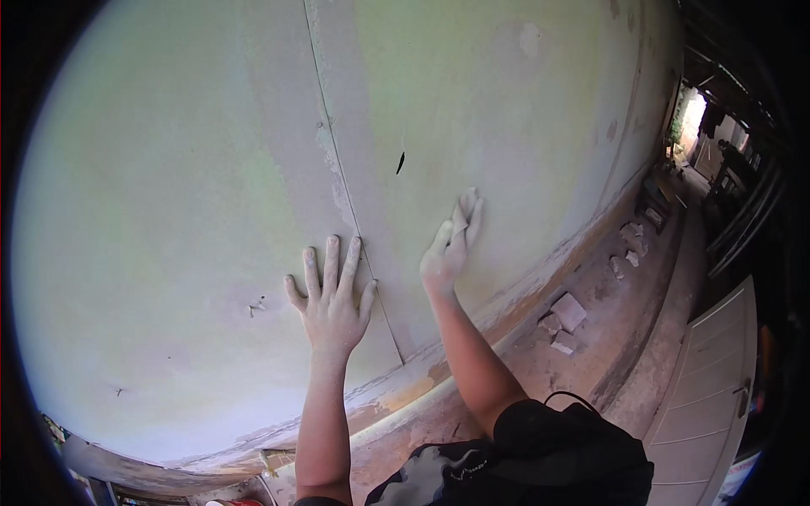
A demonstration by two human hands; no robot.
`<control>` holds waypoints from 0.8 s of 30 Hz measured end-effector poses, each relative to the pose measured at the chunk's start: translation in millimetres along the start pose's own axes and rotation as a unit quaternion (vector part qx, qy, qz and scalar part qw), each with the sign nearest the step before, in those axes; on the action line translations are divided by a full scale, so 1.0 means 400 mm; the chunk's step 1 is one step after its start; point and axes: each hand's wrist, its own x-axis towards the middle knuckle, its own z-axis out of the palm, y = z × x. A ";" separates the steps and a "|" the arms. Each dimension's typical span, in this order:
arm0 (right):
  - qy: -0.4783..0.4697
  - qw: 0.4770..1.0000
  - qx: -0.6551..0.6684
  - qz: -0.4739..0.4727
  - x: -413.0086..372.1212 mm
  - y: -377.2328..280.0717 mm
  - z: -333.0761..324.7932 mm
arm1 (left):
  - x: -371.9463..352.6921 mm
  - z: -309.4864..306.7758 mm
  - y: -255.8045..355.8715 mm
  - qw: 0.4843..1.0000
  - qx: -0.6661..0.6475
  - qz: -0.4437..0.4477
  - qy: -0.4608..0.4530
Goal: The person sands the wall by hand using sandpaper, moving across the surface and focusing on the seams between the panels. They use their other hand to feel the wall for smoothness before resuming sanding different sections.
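Observation:
My left hand [332, 312] lies flat on the pale green and grey wall [169, 185], its fingers spread and coated with whitish dust. Its fingertips are close to the narrow seam [325, 114] that runs down the wall. To the right of the seam, my right hand [450, 249] is against the same wall, seen from the side and just as dusty. Its fingers are bent around what looks like a pale folded piece, too close in colour to the dusty skin to make out. A dark slit-like mark [401, 163] shows above both hands.
A rough ledge [422, 384] runs along the wall's foot. Broken pale blocks [568, 312] lie on the dusty floor to the right, with smaller rubble farther along. A light panelled door [704, 396] leans at the lower right. Long pipes or poles [751, 223] are beyond it.

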 end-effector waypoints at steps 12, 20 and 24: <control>0.065 0.977 -0.116 0.168 0.140 0.294 -0.143 | -0.120 0.087 -0.001 0.995 -0.058 -0.010 -0.078; 0.028 0.987 -0.108 0.118 -0.081 0.169 -0.062 | -0.159 0.130 0.017 0.995 -0.029 -0.016 -0.092; -0.110 0.979 -0.118 0.123 -0.460 0.068 -0.056 | -0.179 0.166 0.009 0.999 0.028 0.021 -0.037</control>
